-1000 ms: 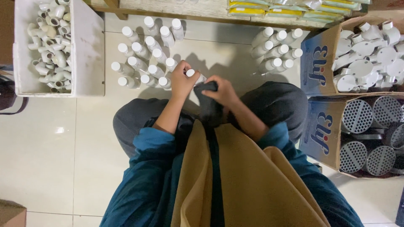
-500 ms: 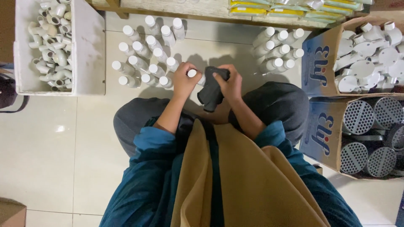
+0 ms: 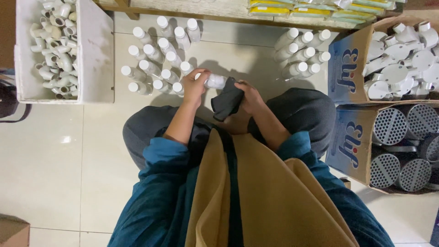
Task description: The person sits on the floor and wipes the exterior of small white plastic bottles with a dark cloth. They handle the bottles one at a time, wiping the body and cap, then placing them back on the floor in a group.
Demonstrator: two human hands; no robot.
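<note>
While both hands grip, dark cloth [image 3: 227,101] hides white bottle [image 3: 215,81] end, right fingers.

**Even indoor light, soft shadows, mild edge stretch**

We are looking down under fairly bright indoor light that is falling from above and slightly behind us. It is throwing a soft grey shadow onto the floor tiles [image 3: 59,151] ahead of the knees, and a small glare spot is shining on a tile at the left. The white bottles [image 3: 155,64] are casting short shadows. The centre is staying sharp; the corners are darkening and stretching a little, and the dark cloth [image 3: 227,101] is losing detail.
</note>
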